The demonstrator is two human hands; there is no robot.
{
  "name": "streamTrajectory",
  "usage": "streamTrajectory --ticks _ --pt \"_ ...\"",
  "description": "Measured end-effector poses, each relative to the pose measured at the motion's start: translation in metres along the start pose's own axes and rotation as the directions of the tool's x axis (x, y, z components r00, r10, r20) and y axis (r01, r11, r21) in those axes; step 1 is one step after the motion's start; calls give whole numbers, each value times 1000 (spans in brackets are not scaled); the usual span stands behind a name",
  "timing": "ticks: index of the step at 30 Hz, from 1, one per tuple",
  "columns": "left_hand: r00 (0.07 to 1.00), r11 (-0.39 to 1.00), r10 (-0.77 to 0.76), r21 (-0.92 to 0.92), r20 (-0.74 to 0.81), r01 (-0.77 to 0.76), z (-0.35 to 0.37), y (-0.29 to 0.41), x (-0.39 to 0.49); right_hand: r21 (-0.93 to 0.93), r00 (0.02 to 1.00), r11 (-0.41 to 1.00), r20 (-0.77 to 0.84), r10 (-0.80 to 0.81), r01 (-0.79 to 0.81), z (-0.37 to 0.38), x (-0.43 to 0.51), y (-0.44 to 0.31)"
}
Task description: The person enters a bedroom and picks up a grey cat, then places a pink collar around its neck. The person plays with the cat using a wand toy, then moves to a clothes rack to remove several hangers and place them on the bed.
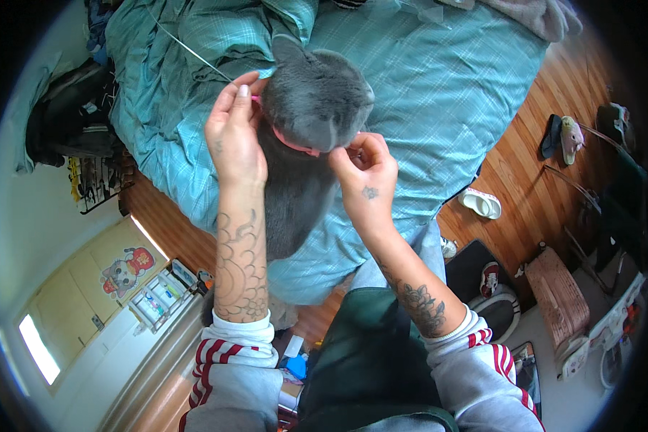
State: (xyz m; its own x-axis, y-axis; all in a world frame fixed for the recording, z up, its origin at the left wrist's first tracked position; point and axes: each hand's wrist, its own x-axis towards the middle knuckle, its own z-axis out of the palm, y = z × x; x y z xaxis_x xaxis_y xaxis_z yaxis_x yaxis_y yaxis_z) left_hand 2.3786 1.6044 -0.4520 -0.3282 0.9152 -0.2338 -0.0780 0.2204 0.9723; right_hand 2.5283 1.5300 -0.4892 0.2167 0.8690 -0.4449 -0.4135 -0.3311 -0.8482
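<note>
A grey short-haired cat (316, 100) sits on the bed, its head seen from above and behind. Around its neck runs a pink collar (297, 144), mostly hidden under the fur and head. My left hand (236, 129) is at the left of the cat's head, thumb and fingers closed on a pink end of the collar. On the other side, my right hand (368, 170) pinches close under the cat's jaw, where a bit of pink shows. The right fingertips are partly hidden.
A rumpled teal plaid duvet (437, 92) covers the bed. One thin white cable (194, 54) lies across it, its end passing behind my left hand. White clogs (480, 203) and a pink suitcase (559, 297) stand on the right-hand floor. A white rolling shelf (162, 299) is at lower left.
</note>
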Motion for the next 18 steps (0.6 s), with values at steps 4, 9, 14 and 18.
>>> streamTrajectory --ticks 4,9,14,18 --pt "967 951 254 188 -24 -246 12 -1 -23 -66 998 996 -21 -61 59 11 -6 5" --pt "881 840 461 372 -105 -395 12 -19 -35 -194 960 950 -91 -264 243 30 -16 19" --pt "776 534 622 669 104 -517 -5 -12 -37 -115 962 966 -115 -246 233 33 -22 30" --pt "750 385 594 716 291 -582 -19 10 -49 -144 956 952 -79 -283 270 30 -27 32"
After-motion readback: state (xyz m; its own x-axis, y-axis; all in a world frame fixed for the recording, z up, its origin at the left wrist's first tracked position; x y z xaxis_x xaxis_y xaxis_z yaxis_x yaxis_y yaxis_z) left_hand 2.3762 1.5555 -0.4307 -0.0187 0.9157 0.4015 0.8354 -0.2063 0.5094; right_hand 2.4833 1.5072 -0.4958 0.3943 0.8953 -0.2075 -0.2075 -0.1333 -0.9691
